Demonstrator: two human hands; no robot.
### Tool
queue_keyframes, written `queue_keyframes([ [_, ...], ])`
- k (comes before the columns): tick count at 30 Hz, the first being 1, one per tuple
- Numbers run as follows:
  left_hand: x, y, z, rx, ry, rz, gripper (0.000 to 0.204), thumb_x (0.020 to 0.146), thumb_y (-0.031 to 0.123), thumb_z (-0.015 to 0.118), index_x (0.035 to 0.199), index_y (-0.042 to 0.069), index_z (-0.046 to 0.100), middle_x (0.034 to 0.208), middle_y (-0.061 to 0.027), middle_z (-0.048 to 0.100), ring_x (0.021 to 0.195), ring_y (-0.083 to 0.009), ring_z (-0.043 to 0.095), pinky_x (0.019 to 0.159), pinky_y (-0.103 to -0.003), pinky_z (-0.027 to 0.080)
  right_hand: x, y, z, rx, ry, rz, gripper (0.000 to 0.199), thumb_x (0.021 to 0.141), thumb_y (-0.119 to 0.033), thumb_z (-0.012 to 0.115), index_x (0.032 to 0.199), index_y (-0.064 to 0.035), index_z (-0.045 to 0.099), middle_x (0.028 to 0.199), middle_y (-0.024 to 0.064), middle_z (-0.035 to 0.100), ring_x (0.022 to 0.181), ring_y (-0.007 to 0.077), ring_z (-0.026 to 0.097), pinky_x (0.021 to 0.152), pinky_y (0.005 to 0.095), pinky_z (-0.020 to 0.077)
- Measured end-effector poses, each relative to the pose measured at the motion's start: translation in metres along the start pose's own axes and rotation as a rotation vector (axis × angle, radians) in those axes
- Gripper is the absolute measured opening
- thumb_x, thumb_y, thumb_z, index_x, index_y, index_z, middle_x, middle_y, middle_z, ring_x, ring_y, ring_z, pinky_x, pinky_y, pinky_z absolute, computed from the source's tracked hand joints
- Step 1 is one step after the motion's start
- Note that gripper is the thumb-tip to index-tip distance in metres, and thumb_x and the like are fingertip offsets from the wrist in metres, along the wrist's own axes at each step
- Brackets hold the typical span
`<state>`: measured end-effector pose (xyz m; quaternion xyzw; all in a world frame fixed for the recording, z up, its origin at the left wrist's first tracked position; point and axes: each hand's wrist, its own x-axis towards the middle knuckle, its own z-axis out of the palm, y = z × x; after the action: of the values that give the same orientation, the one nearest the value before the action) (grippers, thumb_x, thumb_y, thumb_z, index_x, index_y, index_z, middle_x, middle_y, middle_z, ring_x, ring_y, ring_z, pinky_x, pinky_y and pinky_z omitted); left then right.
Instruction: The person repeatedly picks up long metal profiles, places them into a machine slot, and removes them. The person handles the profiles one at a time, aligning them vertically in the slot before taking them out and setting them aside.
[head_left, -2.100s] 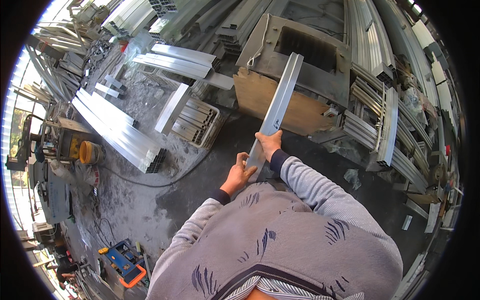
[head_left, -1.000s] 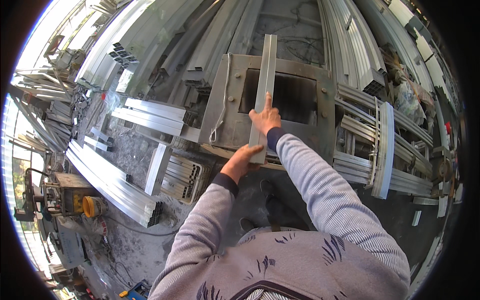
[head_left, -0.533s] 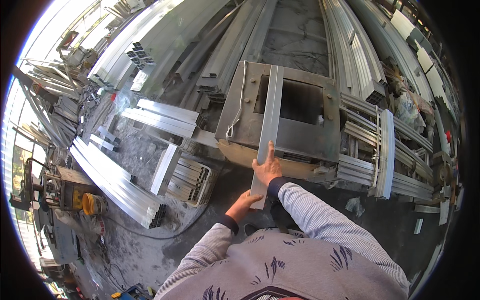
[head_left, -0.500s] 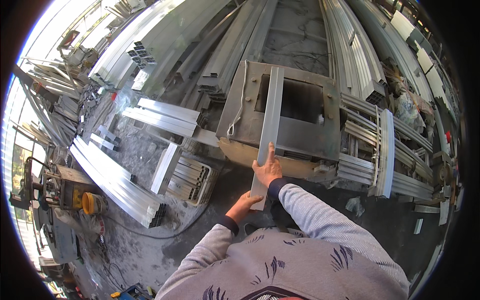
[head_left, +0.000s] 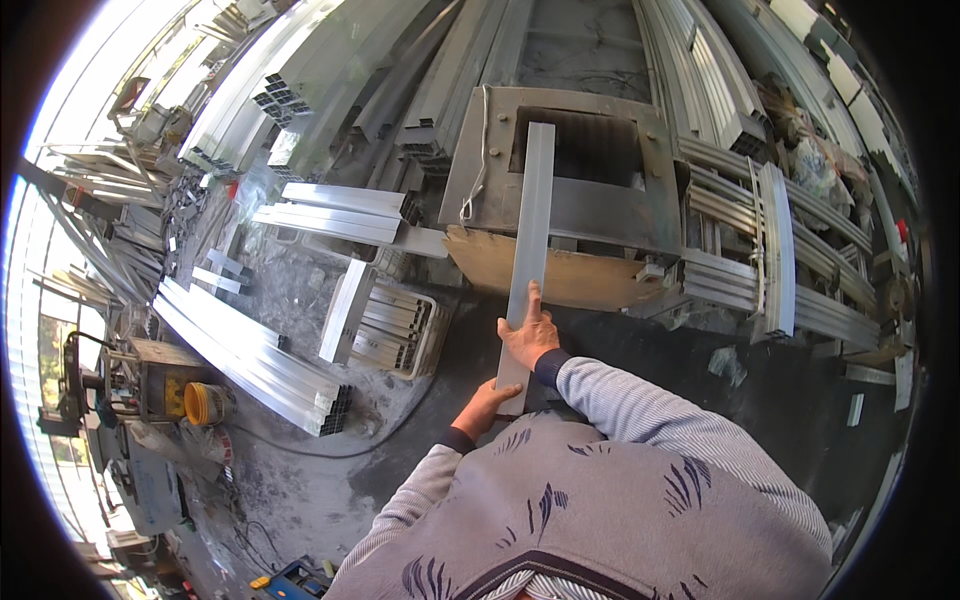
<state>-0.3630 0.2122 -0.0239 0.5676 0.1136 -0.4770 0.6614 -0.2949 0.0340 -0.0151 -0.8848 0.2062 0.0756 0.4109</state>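
Note:
A long silver metal profile [head_left: 532,225] points away from me, its far end over the dark opening of a grey metal machine [head_left: 610,218]. Whether that end touches the machine I cannot tell. My right hand [head_left: 530,340] grips the profile along its near half, forefinger stretched along its top. At the near end, close to my body, my left hand [head_left: 486,406] is closed round the edge with its thumb on top. A tan board [head_left: 560,272] covers the machine's front below the opening.
To the left lie a stack of silver profiles [head_left: 245,350], a crate [head_left: 428,345] of cut pieces and a yellow bucket [head_left: 208,404]. A cable [head_left: 330,455] crosses the floor. More bars [head_left: 725,272] lie bundled to the right. Long profiles [head_left: 450,90] are piled beyond the machine.
The profile and both hands have shifted slightly left and closer to my body in the view. My grip looks the same. The whole scene has turned a little with my head.

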Motion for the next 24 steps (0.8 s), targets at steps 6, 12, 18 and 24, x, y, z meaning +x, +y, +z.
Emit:
queue_keyframes([
  [6,0.019,0.016,0.007,-0.006,0.071,-0.003,0.049,0.093,0.043,0.077,0.126,0.008,0.067,0.105,-0.0045,0.072,0.091,-0.0179,0.071,0.071,-0.035,0.056,0.023,-0.007,-0.010,0.003,0.056,-0.051,0.109,0.088,-0.048,0.073,0.169,-0.0246,0.003,0.114,0.0383,0.065,0.100,0.0566,0.069,0.094,0.0598,0.0565],
  [12,0.099,0.141,0.018,0.030,-0.003,0.066,0.036,0.095,0.044,0.075,0.114,0.013,0.068,0.096,-0.0015,0.075,0.082,-0.0155,0.073,0.060,-0.027,0.046,0.154,-0.047,-0.073,0.012,0.089,-0.036,0.105,0.089,-0.048,0.071,0.169,-0.0245,0.007,0.111,0.0363,0.069,0.103,0.0559,0.069,0.097,0.0595,0.0559],
  [18,0.182,0.273,0.040,0.023,0.003,0.064,0.039,0.099,0.041,0.074,0.119,0.009,0.066,0.098,-0.0042,0.075,0.083,-0.0182,0.076,0.050,-0.022,0.039,0.285,-0.091,-0.153,-0.051,0.034,0.037,0.105,0.090,-0.055,0.066,0.170,-0.0186,0.008,0.128,0.0334,0.068,0.118,0.0484,0.069,0.107,0.0510,0.0535],
  [24,0.201,0.287,0.036,-0.012,0.008,0.049,0.041,0.098,0.040,0.074,0.121,0.007,0.065,0.097,-0.0062,0.075,0.080,-0.0188,0.076,0.046,-0.022,0.039,0.306,-0.097,-0.157,-0.080,0.015,0.080,0.104,0.091,-0.056,0.063,0.171,-0.0186,0.008,0.130,0.0310,0.069,0.119,0.0464,0.069,0.108,0.0491,0.0535],
])
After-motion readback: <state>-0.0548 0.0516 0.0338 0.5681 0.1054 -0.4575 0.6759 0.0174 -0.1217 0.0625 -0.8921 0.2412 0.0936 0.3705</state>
